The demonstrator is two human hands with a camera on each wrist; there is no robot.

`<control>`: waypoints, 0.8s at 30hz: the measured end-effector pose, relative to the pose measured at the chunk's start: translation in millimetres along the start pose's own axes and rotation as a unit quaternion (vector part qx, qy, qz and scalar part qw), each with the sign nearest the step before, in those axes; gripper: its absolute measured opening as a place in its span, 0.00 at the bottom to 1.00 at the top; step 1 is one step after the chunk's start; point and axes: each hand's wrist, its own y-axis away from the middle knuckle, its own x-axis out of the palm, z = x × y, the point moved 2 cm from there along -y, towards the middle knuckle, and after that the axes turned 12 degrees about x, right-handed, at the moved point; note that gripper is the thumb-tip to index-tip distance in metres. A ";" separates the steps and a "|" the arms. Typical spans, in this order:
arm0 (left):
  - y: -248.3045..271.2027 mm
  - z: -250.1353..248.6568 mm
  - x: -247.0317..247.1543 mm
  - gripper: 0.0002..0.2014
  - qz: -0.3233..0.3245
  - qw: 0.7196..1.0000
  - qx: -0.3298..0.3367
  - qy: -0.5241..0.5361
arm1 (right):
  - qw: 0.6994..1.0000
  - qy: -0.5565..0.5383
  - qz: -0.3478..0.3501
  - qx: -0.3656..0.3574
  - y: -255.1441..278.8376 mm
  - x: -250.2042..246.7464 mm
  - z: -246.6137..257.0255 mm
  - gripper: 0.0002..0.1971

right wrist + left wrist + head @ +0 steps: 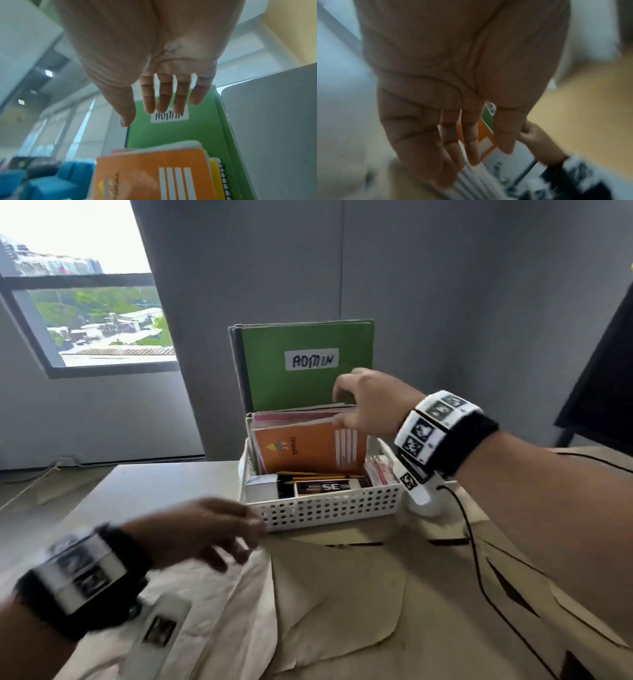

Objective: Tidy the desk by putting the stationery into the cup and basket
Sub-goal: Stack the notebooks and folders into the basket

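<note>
Inspected white perforated basket (329,506), taken as landmark on cloth-covered desk (342,594). Found inside it, at back: green folder (301,378) labelled ADMIN, upright, with a dark folder edge behind, mostly hidden. In front of that: orange spiral notebook (308,450) leaning against pink-edged pads; count of pads not determinable. At basket's near end: yellow pencils (315,474) lying flat, a dark box with partial print "3S" (325,487), and a grey block at the near left corner, identity unclear. Red-and-white packet at basket's right wall, partly covered by wrist strap.

Right hand (366,402) above basket's rear, fingers straight and slightly spread per right wrist view, holding nothing; fingertips near notebook tops, contact not confirmable. Left hand (202,529) just left of basket's near corner, blurred; fingers extended and relaxed per left wrist view, empty. Contact with basket wall not determinable.

White rounded object (426,505) just right of basket, largely hidden by right wrist; possibly the cup, not confirmed.
</note>
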 end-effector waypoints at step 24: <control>-1.9 96.9 67.8 0.42 -0.092 0.823 0.108 0.550 | 0.886 0.314 0.240 0.244 154.4 53.0 -209.5 0.46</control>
